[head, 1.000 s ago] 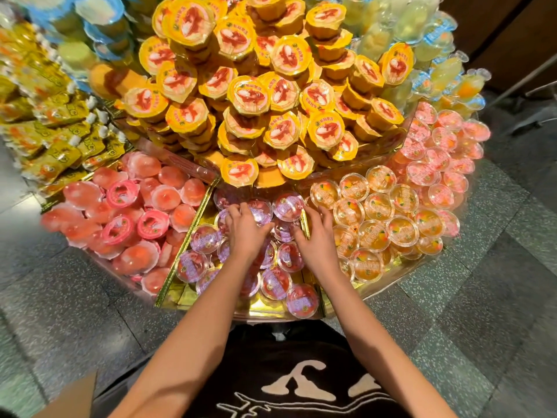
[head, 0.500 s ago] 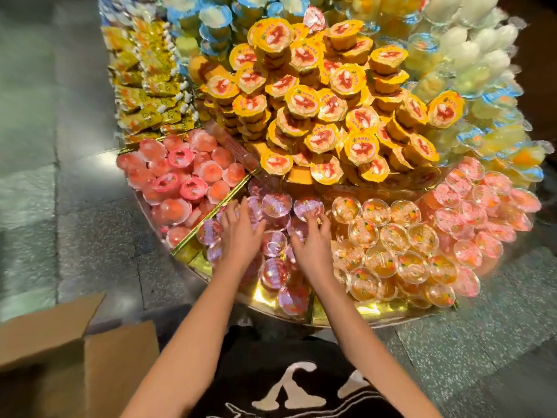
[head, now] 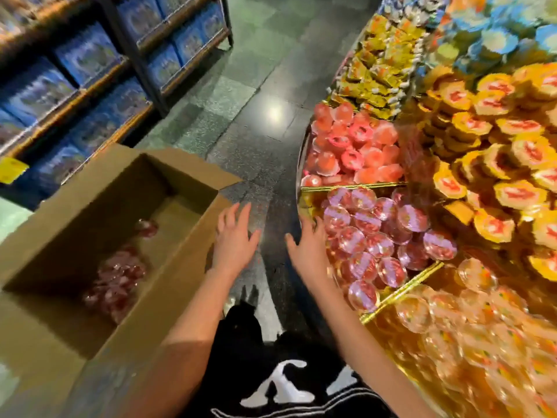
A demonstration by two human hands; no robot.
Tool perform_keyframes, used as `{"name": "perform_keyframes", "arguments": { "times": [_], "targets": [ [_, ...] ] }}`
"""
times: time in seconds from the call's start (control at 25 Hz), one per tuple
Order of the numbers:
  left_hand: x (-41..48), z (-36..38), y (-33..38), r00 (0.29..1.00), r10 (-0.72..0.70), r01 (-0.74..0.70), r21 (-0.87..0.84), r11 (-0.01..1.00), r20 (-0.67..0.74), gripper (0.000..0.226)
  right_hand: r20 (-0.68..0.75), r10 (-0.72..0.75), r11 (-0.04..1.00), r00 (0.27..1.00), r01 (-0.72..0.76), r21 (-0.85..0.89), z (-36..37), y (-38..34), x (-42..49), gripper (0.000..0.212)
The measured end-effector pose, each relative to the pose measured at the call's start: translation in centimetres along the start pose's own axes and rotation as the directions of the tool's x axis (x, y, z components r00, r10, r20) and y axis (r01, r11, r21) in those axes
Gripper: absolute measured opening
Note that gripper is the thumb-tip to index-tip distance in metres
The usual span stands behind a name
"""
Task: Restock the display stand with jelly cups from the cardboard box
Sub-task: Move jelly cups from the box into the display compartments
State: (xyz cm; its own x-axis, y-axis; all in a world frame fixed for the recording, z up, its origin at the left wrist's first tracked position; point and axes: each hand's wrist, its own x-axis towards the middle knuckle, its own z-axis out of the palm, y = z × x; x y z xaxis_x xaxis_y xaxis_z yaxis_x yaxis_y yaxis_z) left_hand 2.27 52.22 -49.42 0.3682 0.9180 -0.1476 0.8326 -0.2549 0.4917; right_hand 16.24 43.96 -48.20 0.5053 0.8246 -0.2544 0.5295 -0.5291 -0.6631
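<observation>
Jelly cups [head: 120, 279], reddish and blurred, lie on the floor of the cardboard box [head: 75, 209], most toward its near end. Left hand [head: 233, 239] hovers at the box's right edge, fingers spread, holding nothing. Right hand [head: 307, 248], likewise released and empty, is at the outer rim of the display stand [head: 300, 176], beside the purple-lidded cups [head: 376, 233] between gold dividers [head: 407, 285]. Judged step: a reach into the box for more. Best done by scooping several cups two-handed, lids upward, then filling the gap at the compartment's rim-side corner.
</observation>
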Motion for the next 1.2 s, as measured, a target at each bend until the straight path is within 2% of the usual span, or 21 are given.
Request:
{"name": "perform_keyframes", "arguments": {
  "times": [0.12, 0.28, 0.52, 0.72, 1.0, 1.12, 1.2],
  "targets": [
    [-1.1, -2.7, -5.5, 0.988, -0.120, 0.118, -0.027, 0.993, -0.092, 0.062, 0.132, -0.109, 0.992, 0.985, 0.117, -0.054, 4.4, -4.3, 0.0, 0.060],
    [-2.5, -5.1, -15.1, 0.936, -0.297, 0.283, -0.100, 0.954, -0.188, 0.056, 0.323, -0.203, 0.964, 0.924, 0.247, -0.102, 12.4, -10.4, 0.0, 0.060],
    [-3.9, -6.4, -25.2, 0.811, -0.564, 0.528, -0.220, 0.820, -0.157, 0.057, 0.526, -0.211, 0.915, 0.824, 0.356, -0.192, 22.2, -16.9, 1.4, 0.062],
    [-4.9, -4.7, -30.6, 0.669, -0.742, 0.672, -0.396, 0.626, -0.039, 0.058, 0.656, -0.192, 0.853, 0.730, 0.454, -0.257, 28.1, -18.9, 5.5, 0.064],
    [-0.9, -1.5, -36.7, 0.515, -0.853, 0.709, -0.602, 0.367, 0.086, 0.055, 0.739, -0.137, 0.820, 0.660, 0.494, -0.289, 36.2, -20.5, 12.2, 0.064],
    [2.3, -0.3, -39.2, 0.473, -0.879, 0.691, -0.647, 0.322, 0.067, 0.054, 0.768, -0.099, 0.841, 0.632, 0.466, -0.275, 40.4, -21.3, 15.0, 0.069],
    [4.3, 0.8, -41.6, 0.414, -0.909, 0.691, -0.665, 0.281, 0.046, 0.054, 0.794, -0.096, 0.850, 0.600, 0.465, -0.248, 43.5, -21.5, 17.0, 0.073]
  ]
}}
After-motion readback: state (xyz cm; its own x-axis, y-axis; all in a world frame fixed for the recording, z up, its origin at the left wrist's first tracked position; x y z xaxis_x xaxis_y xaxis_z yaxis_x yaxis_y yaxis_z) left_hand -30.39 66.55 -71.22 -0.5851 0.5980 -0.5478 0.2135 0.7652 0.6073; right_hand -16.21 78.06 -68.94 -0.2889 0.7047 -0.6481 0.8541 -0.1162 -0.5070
